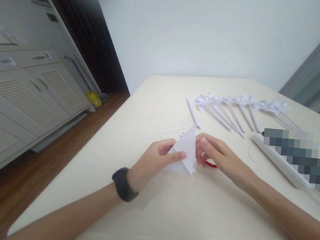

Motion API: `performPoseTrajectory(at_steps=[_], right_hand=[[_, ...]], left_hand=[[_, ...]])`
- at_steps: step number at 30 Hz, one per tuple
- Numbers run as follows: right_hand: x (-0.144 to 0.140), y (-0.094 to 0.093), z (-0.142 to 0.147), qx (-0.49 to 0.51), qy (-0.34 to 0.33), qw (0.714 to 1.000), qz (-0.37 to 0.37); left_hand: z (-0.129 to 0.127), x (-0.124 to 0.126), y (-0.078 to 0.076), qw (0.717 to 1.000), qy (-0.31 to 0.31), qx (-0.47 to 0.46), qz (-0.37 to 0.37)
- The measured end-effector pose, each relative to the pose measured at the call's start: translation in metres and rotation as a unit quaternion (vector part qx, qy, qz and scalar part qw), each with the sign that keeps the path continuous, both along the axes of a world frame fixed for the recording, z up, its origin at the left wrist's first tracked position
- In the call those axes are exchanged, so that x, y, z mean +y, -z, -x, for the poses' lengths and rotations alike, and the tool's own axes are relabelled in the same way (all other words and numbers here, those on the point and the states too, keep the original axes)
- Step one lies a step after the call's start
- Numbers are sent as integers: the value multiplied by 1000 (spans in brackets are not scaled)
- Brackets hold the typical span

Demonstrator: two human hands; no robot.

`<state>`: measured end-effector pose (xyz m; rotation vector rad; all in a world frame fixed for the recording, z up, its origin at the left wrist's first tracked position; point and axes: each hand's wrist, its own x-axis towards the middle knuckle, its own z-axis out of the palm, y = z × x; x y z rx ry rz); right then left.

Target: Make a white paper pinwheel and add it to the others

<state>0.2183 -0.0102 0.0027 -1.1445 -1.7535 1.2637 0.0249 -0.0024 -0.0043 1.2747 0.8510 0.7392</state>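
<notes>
Fingers [177, 157] of left hand [152, 164] and right hand [218, 155] pinch folded paper triangle [186, 148]; paper pinwheels [239, 106] at 1 o'clock; desk [169, 210] edge bare at 6.

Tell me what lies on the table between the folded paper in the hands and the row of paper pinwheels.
In the head view, thin paper scraps and one bare rolled paper stick lie on the table between the folded paper and the pinwheels.

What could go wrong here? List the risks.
1. The paper is pinched only by fingertips of the left hand and right hand, so a crease may land crooked.
2. The red thing under the right hand might snag the paper.
</notes>
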Motion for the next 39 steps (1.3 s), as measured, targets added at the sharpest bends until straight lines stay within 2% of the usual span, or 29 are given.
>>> performPoseTrajectory(at_steps=[3,6,14,25,31,39], right_hand=[[-2,-1,1,-30,-31,999,14],[-4,0,4,-72,-52,996,-4],[-2,-1,4,-96,-15,993,-72],[0,0,3,-92,-1,993,-79],[-1,-4,1,-96,6,992,-81],[-1,-1,3,-112,-5,988,-105]], left_hand=[[3,2,0,999,-37,-5,2],[4,2,0,999,-52,-8,3],[3,1,-1,998,-56,6,-30],[2,2,1,997,-44,32,-55],[2,3,2,997,-43,-3,-58],[3,2,2,997,-56,2,-54]])
